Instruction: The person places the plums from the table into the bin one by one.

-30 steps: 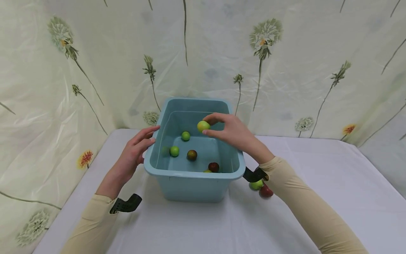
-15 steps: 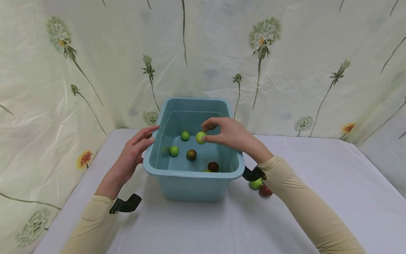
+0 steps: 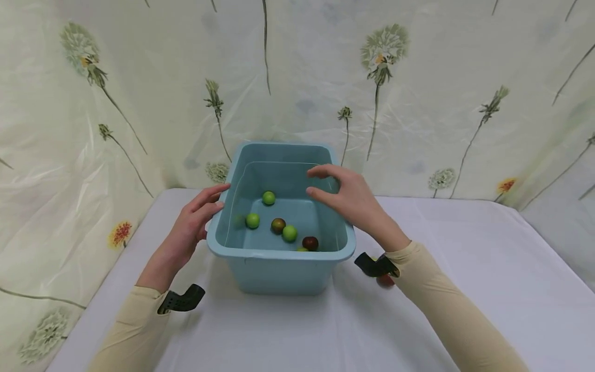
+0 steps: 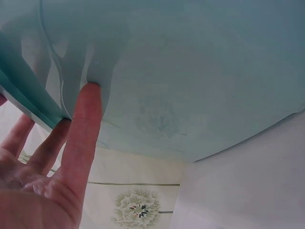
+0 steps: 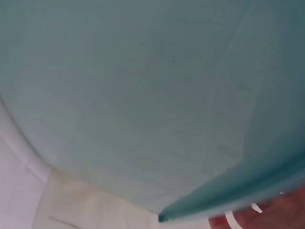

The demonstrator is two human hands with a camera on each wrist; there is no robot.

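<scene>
While my left hand touches the tub, my right hand holds nothing

As my right thumb and fingers stand apart over the tub's right side, my grip there is slack; my left grasps nothing either, its fingers simply laid along the left side. Inside the tub, the near green fruit lies just right of a brownish fruit, with the left green fruit and the far green fruit beyond. At the near right sits a dark red fruit, and the near rim hides most of a yellowish fruit. Outside, on the white cloth to the right, my wrist and its black device partly cover a red fruit. Floral sheeting hangs along the far side.

My left wrist's view shows what the head view does not: one fingertip against the tub's outer wall. My right wrist's view is mostly outer wall, with a bit of that hand past the rim; the fruits inside appear only from my head
</scene>
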